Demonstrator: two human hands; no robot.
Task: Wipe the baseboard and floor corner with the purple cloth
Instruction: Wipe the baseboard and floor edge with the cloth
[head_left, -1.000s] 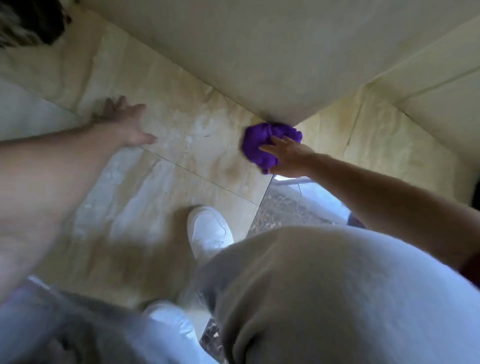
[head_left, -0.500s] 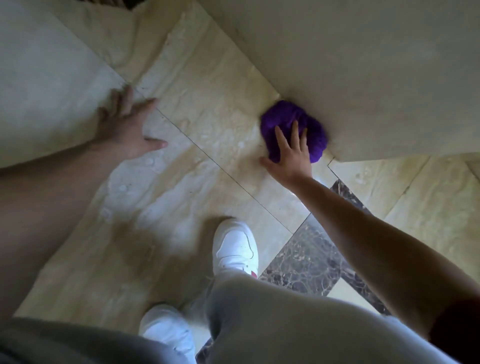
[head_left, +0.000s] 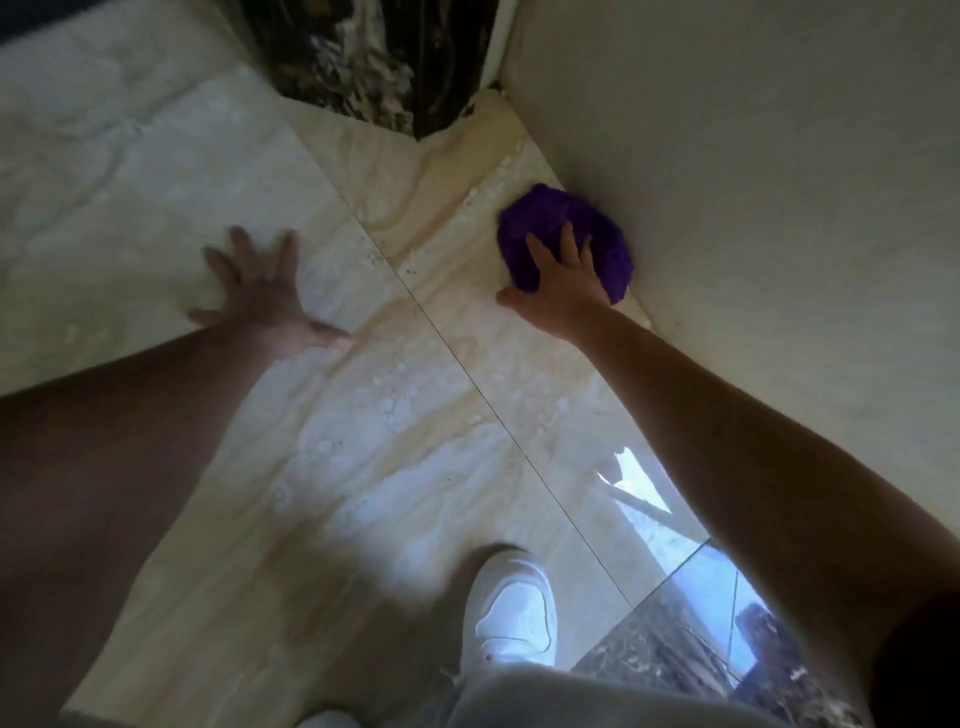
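Observation:
The bunched purple cloth (head_left: 571, 228) lies on the beige marble floor (head_left: 363, 441), pushed against the foot of the pale wall (head_left: 753, 234) on the right. My right hand (head_left: 558, 283) presses down on its near side, fingers spread over it. My left hand (head_left: 260, 291) rests flat on the floor to the left, fingers apart, holding nothing. The corner where the wall meets a dark marbled panel (head_left: 374, 62) lies beyond the cloth, at the top.
My white shoe (head_left: 511, 608) stands on the tiles at the bottom centre, with my grey trouser leg (head_left: 571, 696) below it. A dark marbled floor strip (head_left: 675, 639) runs at the lower right beside a bright window reflection.
My right hand has slid the cloth along the wall's foot towards the corner. The view has swung so the dark panel and corner now show. My left hand stays planted on the floor.

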